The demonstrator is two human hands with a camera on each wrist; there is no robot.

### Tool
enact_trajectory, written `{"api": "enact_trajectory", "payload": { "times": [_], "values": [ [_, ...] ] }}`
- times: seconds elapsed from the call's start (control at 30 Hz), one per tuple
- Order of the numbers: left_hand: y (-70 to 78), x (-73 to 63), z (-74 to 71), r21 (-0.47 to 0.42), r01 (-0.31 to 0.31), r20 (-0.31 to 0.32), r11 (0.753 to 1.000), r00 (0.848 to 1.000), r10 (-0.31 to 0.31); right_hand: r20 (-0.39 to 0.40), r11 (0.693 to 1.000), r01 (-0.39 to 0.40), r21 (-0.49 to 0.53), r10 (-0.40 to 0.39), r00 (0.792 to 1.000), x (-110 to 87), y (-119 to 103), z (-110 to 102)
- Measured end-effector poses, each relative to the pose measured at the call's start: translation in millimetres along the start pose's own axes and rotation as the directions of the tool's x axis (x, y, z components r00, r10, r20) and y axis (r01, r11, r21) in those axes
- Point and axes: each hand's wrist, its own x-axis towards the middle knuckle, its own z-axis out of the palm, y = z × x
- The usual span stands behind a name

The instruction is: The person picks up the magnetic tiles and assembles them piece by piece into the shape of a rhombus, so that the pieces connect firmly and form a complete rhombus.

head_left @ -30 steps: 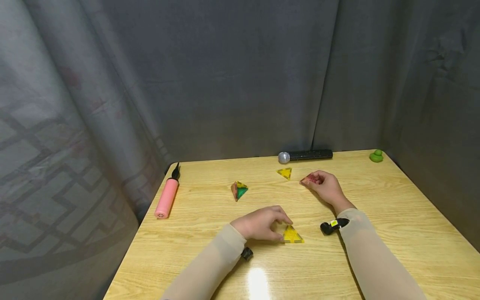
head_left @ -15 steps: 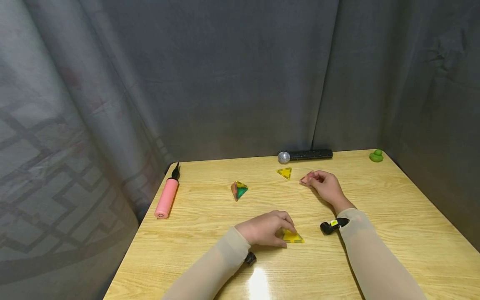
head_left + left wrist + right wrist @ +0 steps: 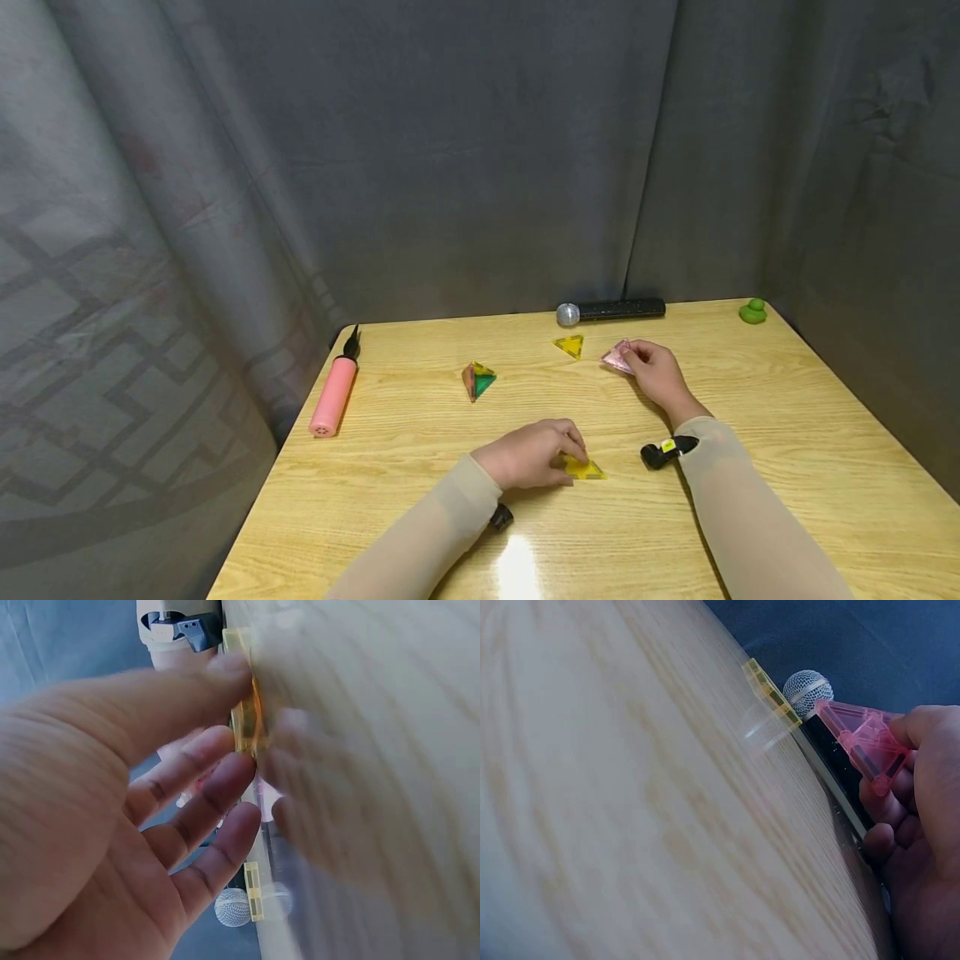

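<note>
A: Left side?
B: Left arm [image 3: 420, 533] slants in low over the desk [image 3: 360, 508]. Left grip [image 3: 527, 455] nearly closed, pinching a yellow triangle tile [image 3: 588, 471] close to the wood.
A: Right?
B: Right arm [image 3: 750, 508] reaches farther out. Right grip [image 3: 658, 377] narrow, pinching one end of a tilted pink triangle tile [image 3: 614, 356], near the second yellow tile [image 3: 571, 346] and microphone [image 3: 618, 311].

The near triangle [image 3: 588, 472] and far triangle [image 3: 571, 346] are yellow, the right triangle [image 3: 615, 358] pink — the left cluster [image 3: 483, 384] mixes orange, green and yellow. Streaky grain patterns the tan table [image 3: 360, 500], angular lines the grey left curtain [image 3: 112, 358].
</note>
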Motion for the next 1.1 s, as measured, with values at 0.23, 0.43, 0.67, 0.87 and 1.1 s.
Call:
{"api": "enact_trajectory", "payload": {
  "times": [0.23,0.43,0.67,0.87,1.1],
  "values": [
    [-1.7,-1.8,-2.2,-0.006,0.042,-0.02,0.999,0.999,-0.042,-0.006,0.998,-0.008,0.07,0.009,1.0,-0.2,3.2,0.7],
    [-4.1,-4.6,-4.4,-0.008,0.085,-0.026,0.996,0.996,-0.085,-0.013,0.994,-0.019,0.105,0.02,1.0,-0.9,2.0,-0.3],
    [-11.2,-6.8,-5.6,0.007,0.146,-0.051,0.989,0.988,-0.145,-0.018,0.994,-0.007,0.105,0.009,1.0,-0.1,0.2,-0.2],
    [-18.4,-7.7,-7.0,0.012,0.171,-0.094,0.985,0.981,-0.17,-0.014,0.994,0.006,0.108,-0.005,1.0,0.5,-3.2,2.1],
    [-24.9,-8.5,-6.5,0.034,0.206,-0.101,0.978,0.974,-0.202,0.012,0.99,0.036,0.14,-0.038,0.999,-0.7,-8.0,5.7]
  ]
}}
